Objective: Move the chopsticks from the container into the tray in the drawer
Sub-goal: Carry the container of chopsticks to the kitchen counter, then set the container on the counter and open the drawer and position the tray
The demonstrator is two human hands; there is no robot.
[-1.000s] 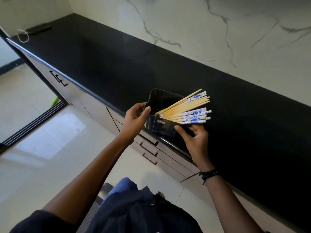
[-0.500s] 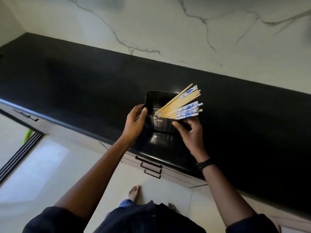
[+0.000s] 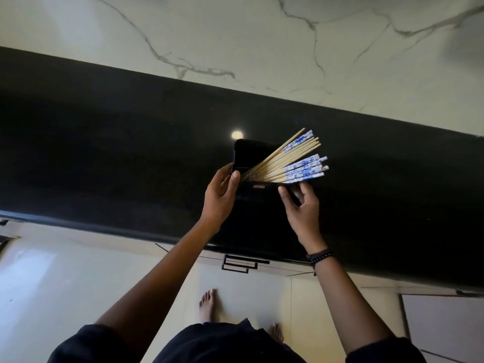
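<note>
A black rectangular container (image 3: pixel 258 153) stands on the black countertop (image 3: pixel 104 142). A bundle of wooden chopsticks (image 3: pixel 290 162), several with blue-and-white patterned ends, leans out over its right rim. My left hand (image 3: pixel 221 196) grips the container's left wall, thumb on the rim. At the front right corner is my right hand (image 3: pixel 301 208); its fingers are spread and only the thumb tip touches the front wall, just under the chopstick ends. The drawers (image 3: pixel 243 263) below the counter edge are closed, so no tray shows.
A white marble wall (image 3: pixel 262 43) runs behind the counter. Below the counter edge are pale cabinet fronts with black handles (image 3: pixel 235 267). My bare feet (image 3: pixel 208 305) stand on the light floor in front of them. A ceiling light reflects on the counter (image 3: pixel 237 134).
The container has been carried from the counter's front edge further onto the countertop and set down. My right hand's fingers have loosened from it. The view has swung to face the counter.
</note>
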